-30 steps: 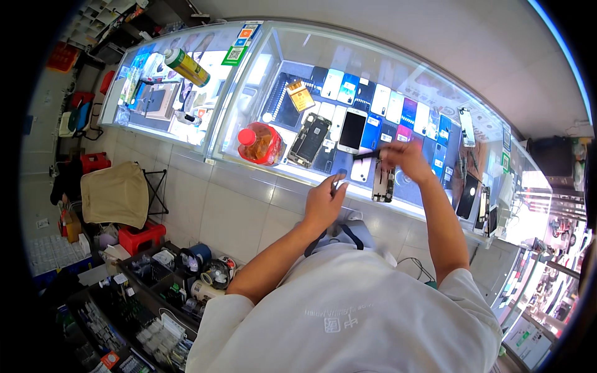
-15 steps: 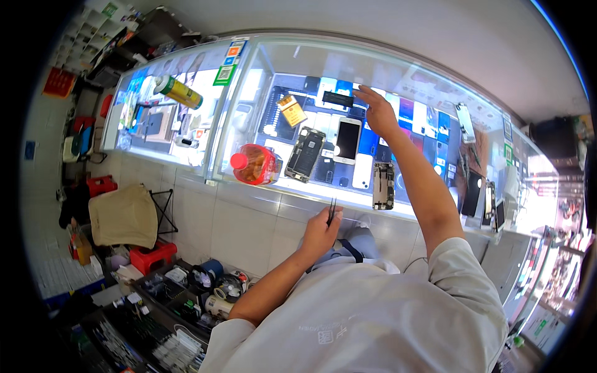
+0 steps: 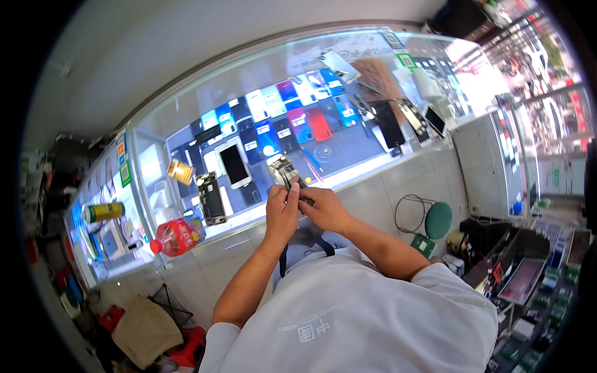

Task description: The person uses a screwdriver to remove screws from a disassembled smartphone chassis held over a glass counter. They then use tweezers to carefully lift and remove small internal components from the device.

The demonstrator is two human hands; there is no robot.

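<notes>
An opened phone [image 3: 282,168] with its insides showing lies on the glass counter top [image 3: 367,158] in front of me. My left hand [image 3: 281,211] pinches a thin dark tool [image 3: 288,181] whose tip points into the phone's near end. Beside it, my right hand [image 3: 323,208] has its fingers curled against the phone's near edge and steadies it. The two hands touch each other just below the phone.
On the glass to the left lie a white phone [image 3: 235,165], another opened phone [image 3: 210,198], a small gold jar [image 3: 180,172], a red bottle [image 3: 177,236] and a green can [image 3: 102,211]. Several coloured phones lie inside the case. A green stool [image 3: 438,221] and parts trays [image 3: 522,280] stand to the right.
My right hand has come back from reaching far over the counter. Both hands now meet at the opened phone, and my view has swung to the right.
</notes>
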